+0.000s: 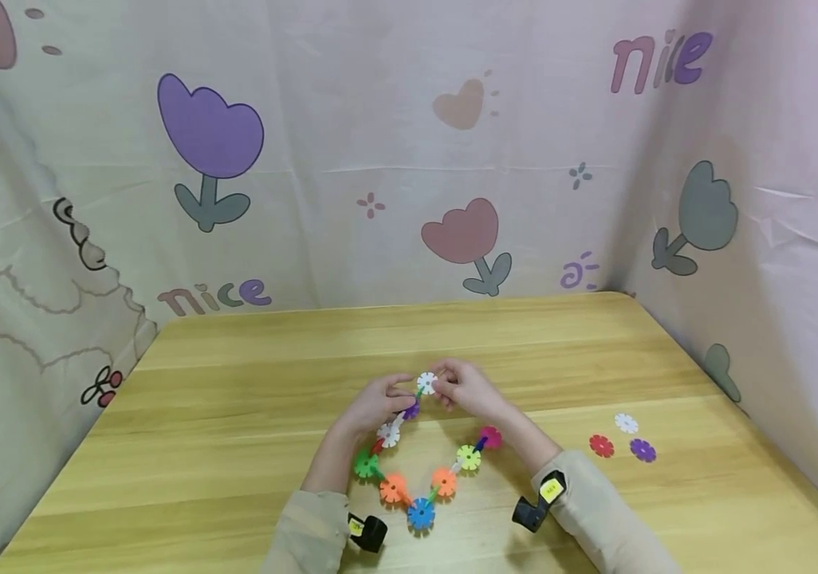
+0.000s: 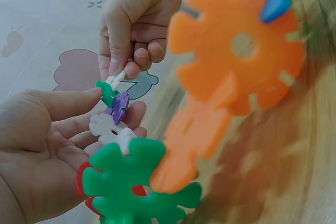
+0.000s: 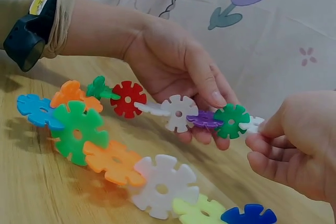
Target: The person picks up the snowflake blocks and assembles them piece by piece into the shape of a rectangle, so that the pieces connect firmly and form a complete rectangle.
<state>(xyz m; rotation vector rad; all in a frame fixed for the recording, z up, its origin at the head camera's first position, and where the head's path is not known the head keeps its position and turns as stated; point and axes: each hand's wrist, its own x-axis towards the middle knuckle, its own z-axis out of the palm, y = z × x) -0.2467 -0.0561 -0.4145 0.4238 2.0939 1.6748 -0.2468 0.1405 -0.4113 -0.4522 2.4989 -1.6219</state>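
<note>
Notched plastic snowflake discs of several colours link into a curved chain, its blue disc (image 1: 421, 520) lowest in the head view. Toward the chain's far end, my left hand (image 1: 375, 405) holds it at a green disc (image 3: 231, 121), the thumb on that disc's edge and fingers behind the purple disc (image 3: 206, 119). Thumb and fingers of my right hand (image 1: 468, 388) pinch the white end disc (image 3: 253, 124), which is slotted into the green one. At the chain's other end, a magenta disc (image 1: 491, 437) lies below my right forearm.
On the wooden table (image 1: 237, 383), to the right of my right arm, lie a loose red disc (image 1: 601, 446), white disc (image 1: 626, 423) and purple disc (image 1: 642, 450). A printed cloth (image 1: 351, 119) hangs behind the table and along its sides.
</note>
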